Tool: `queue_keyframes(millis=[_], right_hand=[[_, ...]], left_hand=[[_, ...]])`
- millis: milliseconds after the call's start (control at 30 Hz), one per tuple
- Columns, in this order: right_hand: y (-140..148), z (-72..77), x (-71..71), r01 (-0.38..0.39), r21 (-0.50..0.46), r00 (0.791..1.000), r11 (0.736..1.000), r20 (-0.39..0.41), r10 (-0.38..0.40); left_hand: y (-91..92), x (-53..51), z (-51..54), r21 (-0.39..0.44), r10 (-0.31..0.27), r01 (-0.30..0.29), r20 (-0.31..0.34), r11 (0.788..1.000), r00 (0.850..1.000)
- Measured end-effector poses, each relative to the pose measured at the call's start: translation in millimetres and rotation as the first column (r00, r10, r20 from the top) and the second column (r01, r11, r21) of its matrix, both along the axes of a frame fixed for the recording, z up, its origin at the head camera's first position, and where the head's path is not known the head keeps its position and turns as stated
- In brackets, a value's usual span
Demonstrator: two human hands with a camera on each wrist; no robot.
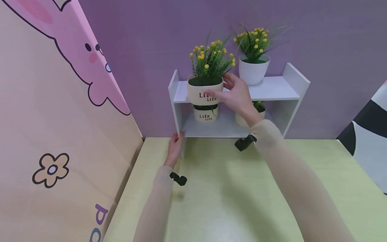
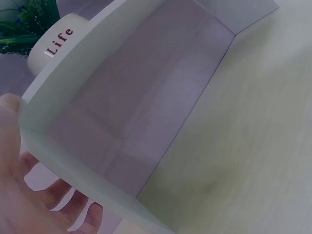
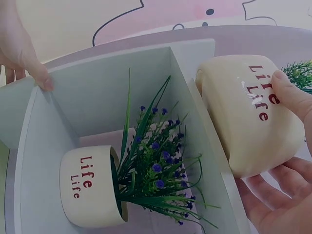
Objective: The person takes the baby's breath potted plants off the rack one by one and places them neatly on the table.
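Observation:
My right hand (image 1: 239,95) grips the right side of a cream "Life" pot (image 1: 196,94) with yellow flowers, at the left of the white shelf's upper board (image 1: 281,88). In the right wrist view, thumb and fingers of that hand (image 3: 287,195) span the cream pot (image 3: 248,117), which is at the board's edge. My left hand (image 1: 174,149) holds the shelf's left side panel low down; in the left wrist view its thumb and fingers (image 2: 29,195) lie on either side of the panel (image 2: 92,185).
A white pot (image 1: 253,72) with yellow flowers stands on the upper board at right. Below are a small cream pot (image 1: 206,114) with purple flowers (image 3: 156,167) and another cream pot (image 1: 242,121), partly behind my right wrist. The shelf stands against a purple backdrop (image 1: 151,67).

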State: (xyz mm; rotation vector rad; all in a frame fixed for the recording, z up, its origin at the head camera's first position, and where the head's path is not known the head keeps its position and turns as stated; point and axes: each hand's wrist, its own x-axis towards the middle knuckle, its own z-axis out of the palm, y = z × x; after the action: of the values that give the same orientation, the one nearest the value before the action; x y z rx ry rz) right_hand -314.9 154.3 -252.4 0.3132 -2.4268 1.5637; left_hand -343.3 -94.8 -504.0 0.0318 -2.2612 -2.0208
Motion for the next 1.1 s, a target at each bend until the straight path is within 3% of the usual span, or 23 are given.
queue_keyframes(millis=[433, 800, 1100], right_hand=[[-6, -6.9, 16.1, -0.033, -0.056, 0.999, 0.998, -0.031, 0.031], [-16, -19.6, 28.9, -0.097, -0.099, 0.985, 0.99, -0.152, 0.082], [-21, -27.4, 37.9, -0.135, -0.125, 0.982, 0.983, -0.149, 0.116]], left_hand=[[0.0, 0.3, 3.1, 0.001, 0.0, 0.0, 0.002, 1.0, 1.0], [0.5, -2.3, -1.6, 0.025, -0.005, 0.005, 0.006, 1.0, 1.0], [0.7, -2.6, -0.4, 0.036, -0.007, 0.006, 0.007, 0.999, 1.0]])
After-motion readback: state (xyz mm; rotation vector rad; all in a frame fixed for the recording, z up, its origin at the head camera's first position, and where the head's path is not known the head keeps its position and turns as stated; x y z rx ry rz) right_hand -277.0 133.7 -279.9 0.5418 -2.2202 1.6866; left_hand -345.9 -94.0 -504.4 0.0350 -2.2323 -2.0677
